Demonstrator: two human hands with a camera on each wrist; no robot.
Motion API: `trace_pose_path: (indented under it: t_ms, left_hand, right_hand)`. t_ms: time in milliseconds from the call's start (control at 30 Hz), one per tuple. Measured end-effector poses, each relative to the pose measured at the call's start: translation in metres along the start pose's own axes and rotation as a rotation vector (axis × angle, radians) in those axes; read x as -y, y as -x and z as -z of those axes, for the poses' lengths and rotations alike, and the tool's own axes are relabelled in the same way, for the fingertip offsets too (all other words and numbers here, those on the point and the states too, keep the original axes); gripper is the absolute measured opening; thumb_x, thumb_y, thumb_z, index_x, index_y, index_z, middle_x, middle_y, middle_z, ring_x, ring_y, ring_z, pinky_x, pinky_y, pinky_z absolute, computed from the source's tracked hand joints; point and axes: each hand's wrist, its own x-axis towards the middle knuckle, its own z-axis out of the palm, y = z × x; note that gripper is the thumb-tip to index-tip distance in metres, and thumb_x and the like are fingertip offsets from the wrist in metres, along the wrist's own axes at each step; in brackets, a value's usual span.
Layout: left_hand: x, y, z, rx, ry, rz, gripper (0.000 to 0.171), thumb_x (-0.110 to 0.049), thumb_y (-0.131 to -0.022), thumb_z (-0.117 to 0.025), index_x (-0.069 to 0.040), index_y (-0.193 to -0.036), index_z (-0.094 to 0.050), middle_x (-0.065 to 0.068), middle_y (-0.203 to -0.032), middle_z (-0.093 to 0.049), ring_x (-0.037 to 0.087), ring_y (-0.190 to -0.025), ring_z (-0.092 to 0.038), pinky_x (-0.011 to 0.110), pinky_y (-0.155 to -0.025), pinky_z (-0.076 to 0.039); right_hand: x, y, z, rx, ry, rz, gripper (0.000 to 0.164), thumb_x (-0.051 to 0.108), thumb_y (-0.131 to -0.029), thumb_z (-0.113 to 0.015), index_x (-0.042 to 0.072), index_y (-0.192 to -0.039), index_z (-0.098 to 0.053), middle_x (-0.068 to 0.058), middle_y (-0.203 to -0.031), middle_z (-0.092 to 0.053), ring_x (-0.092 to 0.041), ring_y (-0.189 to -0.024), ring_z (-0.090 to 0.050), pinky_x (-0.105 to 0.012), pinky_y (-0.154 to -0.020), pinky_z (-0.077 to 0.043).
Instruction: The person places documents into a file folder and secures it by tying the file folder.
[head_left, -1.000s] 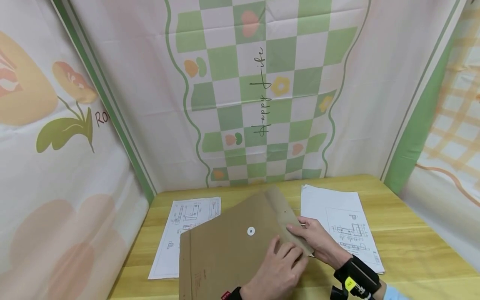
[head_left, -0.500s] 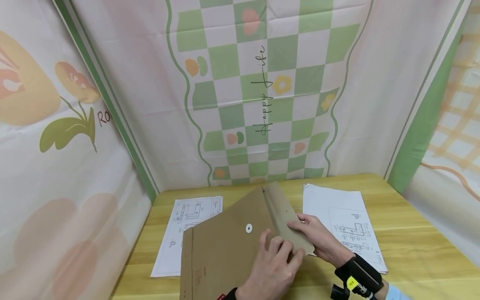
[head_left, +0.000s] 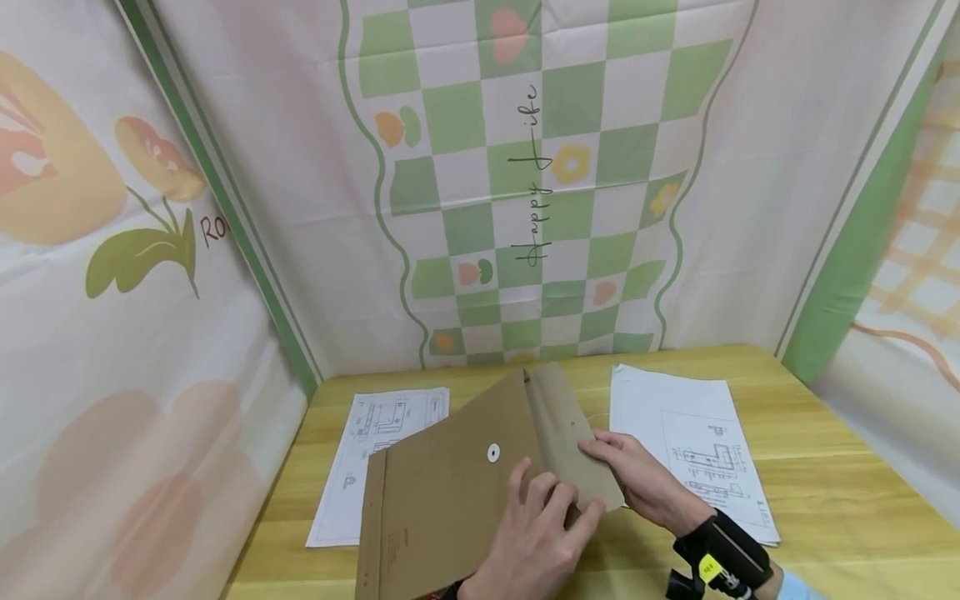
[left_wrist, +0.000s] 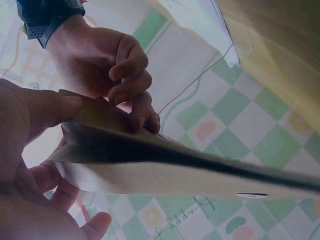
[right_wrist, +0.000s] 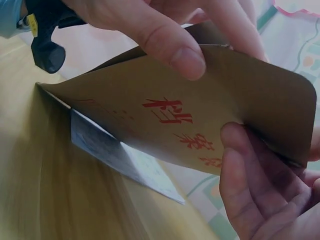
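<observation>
Brown kraft paper makes up the string-and-button document envelope (head_left: 442, 500) that we hold tilted between both hands, over the middle of the front edge of the wood-grain worktop (head_left: 840, 500). Our right hand (head_left: 652, 479) pinches the turned-out flap (head_left: 562, 417) at its outer edge between thumb and fingers. Our left hand (head_left: 528, 542) bends across the near corner of the mouth, thumb at the flap layer and fingers by the panel with the white button (head_left: 492, 452); how firmly it presses, we cannot tell. From the left wrist, the mouth shows as a narrow dark gap. To do this well, we judge it best to part the layers evenly from that corner, pressing lightly so that the paper does not crease, and to have the thin string (left_wrist: 201, 73) clear of our fingers. The mouth points toward the worktop's right edge, the seam end toward the left edge. The long axis seems to run from seam to flap, slanting toward the back right corner; the button panel faces us, and large red lettering (right_wrist: 170, 110) marks the opposite face. A drawing sheet (head_left: 337, 492) lies partly hidden behind it, nearer the left edge.
</observation>
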Motion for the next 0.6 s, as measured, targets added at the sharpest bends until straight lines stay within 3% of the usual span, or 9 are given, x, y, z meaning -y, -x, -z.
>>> trace_pose_path:
  t_ms: [200,300,433,600]
  left_hand:
    - [0.001,0.001,-0.001,-0.024,0.005,-0.012,0.033,-0.005,-0.088,-0.040,-0.021,-0.093,-0.069,-0.001,-0.081,-0.051,0.020,-0.084,-0.046,0.052,-0.085,-0.040]
    - [0.001,0.005,-0.004,-0.002,0.019,-0.010,0.034,-0.006,-0.090,-0.039,-0.023,-0.096,-0.069,-0.001,-0.082,-0.051,0.021,-0.086,-0.046,0.053,-0.087,-0.039]
    - [0.002,0.006,-0.003,0.005,0.019,-0.018,0.029,-0.010,-0.089,-0.044,-0.025,-0.094,-0.068,-0.002,-0.080,-0.050,0.020,-0.085,-0.046,0.052,-0.086,-0.039]
    - [0.003,0.005,0.001,0.009,0.025,-0.010,0.022,-0.017,-0.084,-0.052,-0.026,-0.093,-0.069,-0.001,-0.081,-0.051,0.021,-0.086,-0.047,0.052,-0.085,-0.040]
  right_hand:
    - [0.000,0.002,0.001,0.043,-0.041,-0.003,0.054,0.033,-0.099,-0.041,-0.005,-0.136,-0.037,-0.014,-0.112,-0.063,-0.025,-0.100,-0.063,-0.037,-0.080,-0.051]
    - [-0.002,0.003,0.003,0.058,-0.027,0.006,0.053,0.033,-0.099,-0.038,-0.006,-0.135,-0.038,-0.014,-0.112,-0.063,-0.025,-0.099,-0.063,-0.036,-0.080,-0.051]
    - [-0.002,0.003,0.005,0.046,0.073,0.031,0.055,0.039,-0.100,-0.032,-0.005,-0.130,-0.045,-0.011,-0.108,-0.065,-0.019,-0.095,-0.064,-0.033,-0.079,-0.051]
    - [0.006,-0.001,0.013,0.002,0.239,0.071,0.061,0.048,-0.098,-0.026,-0.005,-0.108,-0.055,-0.009,-0.088,-0.065,-0.018,-0.075,-0.063,-0.036,-0.067,-0.052]
